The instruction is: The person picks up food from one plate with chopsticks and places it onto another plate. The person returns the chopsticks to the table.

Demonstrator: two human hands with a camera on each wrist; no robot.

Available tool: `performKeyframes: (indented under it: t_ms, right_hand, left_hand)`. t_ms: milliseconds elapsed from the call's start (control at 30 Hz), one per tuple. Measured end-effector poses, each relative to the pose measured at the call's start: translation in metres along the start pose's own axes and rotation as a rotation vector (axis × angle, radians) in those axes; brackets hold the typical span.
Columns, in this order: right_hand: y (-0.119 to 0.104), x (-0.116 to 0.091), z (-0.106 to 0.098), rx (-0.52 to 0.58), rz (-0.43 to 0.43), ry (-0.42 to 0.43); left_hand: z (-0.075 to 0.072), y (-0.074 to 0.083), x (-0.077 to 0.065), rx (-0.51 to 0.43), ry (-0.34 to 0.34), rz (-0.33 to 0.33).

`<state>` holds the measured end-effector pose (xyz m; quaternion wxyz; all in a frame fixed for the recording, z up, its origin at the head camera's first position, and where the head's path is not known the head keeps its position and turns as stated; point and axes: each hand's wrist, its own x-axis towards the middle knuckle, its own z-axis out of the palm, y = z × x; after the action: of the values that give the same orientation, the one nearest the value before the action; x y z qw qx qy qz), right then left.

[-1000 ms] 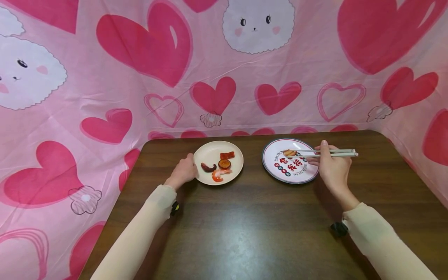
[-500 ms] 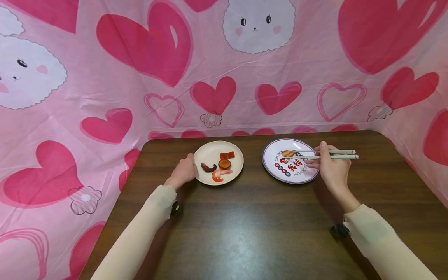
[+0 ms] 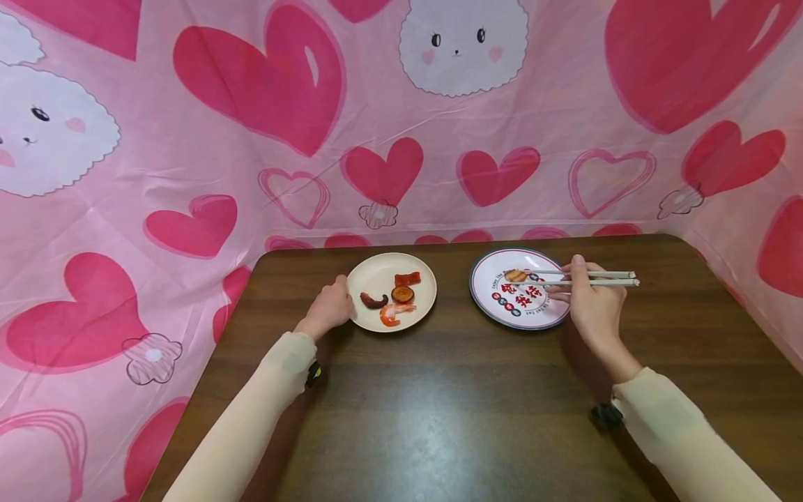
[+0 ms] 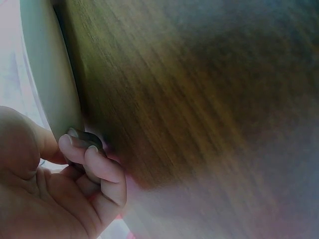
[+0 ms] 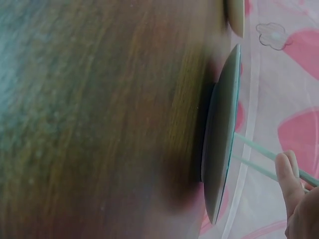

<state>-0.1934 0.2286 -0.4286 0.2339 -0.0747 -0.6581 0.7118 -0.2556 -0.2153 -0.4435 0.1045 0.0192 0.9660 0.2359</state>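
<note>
At the left my left hand point(image 3: 331, 303) grips the rim of a cream plate point(image 3: 360, 268); in the left wrist view its fingers point(image 4: 107, 169) curl at the plate's edge. That plate bears a curled dark-red piece like an octopus tentacle point(image 3: 374, 301), a shrimp point(image 3: 390, 315), a round brown slice point(image 3: 403, 294) and a reddish strip point(image 3: 407, 278). My right hand point(image 3: 596, 303) holds pale green chopsticks point(image 3: 615, 283), slightly apart, over a white printed plate point(image 3: 486, 261) with a dark rim. A golden-brown food piece point(image 3: 516, 275) lies at their tips; whether they pinch it, I cannot tell.
Both plates stand near the back edge of a dark wooden table point(image 3: 401, 390), with a gap between them. A pink cloth point(image 3: 439, 125) with hearts hangs behind the table and along its sides.
My right hand has shifted slightly left, and the chopsticks have spread a little apart. The golden-brown piece sits slightly further left. My left hand and the cream plate have stayed still.
</note>
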Motion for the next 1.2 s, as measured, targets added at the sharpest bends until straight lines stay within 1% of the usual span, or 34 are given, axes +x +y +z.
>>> performKeyframes:
  t_ms: [133,367,533,667,833,1200]
  right_hand:
    - [0.0004,0.0022,0.0008,-0.004,-0.019,0.025]
    - [0.0039,0.0070,-0.0013,0.011,-0.002,0.047]
    - [0.0037,0.0062,-0.0020,-0.042,-0.007,0.062]
    - [0.0021,0.0045,-0.0027,-0.051,-0.017,0.074]
    - [0.0007,0.0035,-0.0037,-0.027,-0.028,0.070]
    - [-0.0010,0.0023,-0.0043,-0.058,-0.012,0.060]
  left_hand:
    - [0.0002,0.0007,0.0005,-0.005,-0.002,-0.006]
    - [0.0002,0.0014,0.0013,-0.009,-0.003,-0.004]
    - [-0.0002,0.0015,0.0010,-0.010,-0.001,-0.002]
    - [0.0003,0.0002,0.0016,-0.008,-0.002,0.000]
    - [0.0005,-0.0001,0.0019,-0.004,-0.007,-0.007]
    - [0.0002,0.0002,0.0011,-0.007,-0.012,-0.013]
